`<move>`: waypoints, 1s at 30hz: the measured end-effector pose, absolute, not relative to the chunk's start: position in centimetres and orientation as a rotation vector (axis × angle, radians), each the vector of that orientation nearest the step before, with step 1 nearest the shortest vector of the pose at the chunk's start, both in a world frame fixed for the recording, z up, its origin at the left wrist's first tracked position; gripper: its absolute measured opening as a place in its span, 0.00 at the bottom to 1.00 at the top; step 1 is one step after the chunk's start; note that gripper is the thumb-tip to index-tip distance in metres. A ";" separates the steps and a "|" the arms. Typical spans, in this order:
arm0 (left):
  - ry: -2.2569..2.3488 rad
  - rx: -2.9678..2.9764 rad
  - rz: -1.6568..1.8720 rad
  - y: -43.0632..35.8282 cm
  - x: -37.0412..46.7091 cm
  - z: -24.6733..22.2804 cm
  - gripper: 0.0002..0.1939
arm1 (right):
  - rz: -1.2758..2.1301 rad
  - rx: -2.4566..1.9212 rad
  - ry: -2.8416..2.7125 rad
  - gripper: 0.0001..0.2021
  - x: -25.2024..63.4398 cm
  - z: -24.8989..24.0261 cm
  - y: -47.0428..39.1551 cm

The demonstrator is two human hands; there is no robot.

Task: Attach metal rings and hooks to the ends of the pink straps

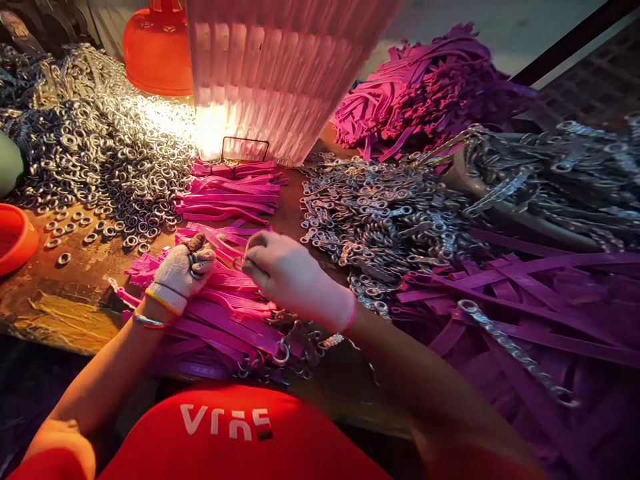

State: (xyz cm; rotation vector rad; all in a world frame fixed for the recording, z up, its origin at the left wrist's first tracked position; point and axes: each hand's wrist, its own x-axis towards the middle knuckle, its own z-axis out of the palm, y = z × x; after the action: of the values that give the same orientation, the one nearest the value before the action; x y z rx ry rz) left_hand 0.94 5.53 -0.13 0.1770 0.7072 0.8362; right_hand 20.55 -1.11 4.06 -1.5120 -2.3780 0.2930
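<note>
My left hand (184, 272), in a pale knitted glove with dark fingertips, is closed on a pink strap (225, 248) that reaches toward the other hand. My right hand (293, 275), gloved too, pinches a small metal ring (238, 263) at the strap's end; its fingers partly cover the ring. Beneath both hands lies a layer of pink straps (215, 333), some with metal rings (283, 352) on their near ends. More pink straps (230, 200) lie in a row just beyond the hands.
Loose metal rings (115, 153) are heaped at left, by an orange bowl (17, 237). An orange lamp (157, 53) and a ribbed translucent sheet (280, 73) stand ahead. Twisted metal links (380, 207), a strap pile (430, 87) and more straps (565, 293) occupy the right.
</note>
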 end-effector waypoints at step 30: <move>0.988 1.583 0.289 0.5 0.7 4.0 0.16 | 0.110 -1.687 -2.170 0.11 18.9 2.6 -6.8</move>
State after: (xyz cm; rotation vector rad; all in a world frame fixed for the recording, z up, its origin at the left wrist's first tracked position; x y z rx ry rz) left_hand 0.75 0.46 3.97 1.5835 0.9884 0.2895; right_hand 18.90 -6.77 2.63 -1.6871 -2.1697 0.1096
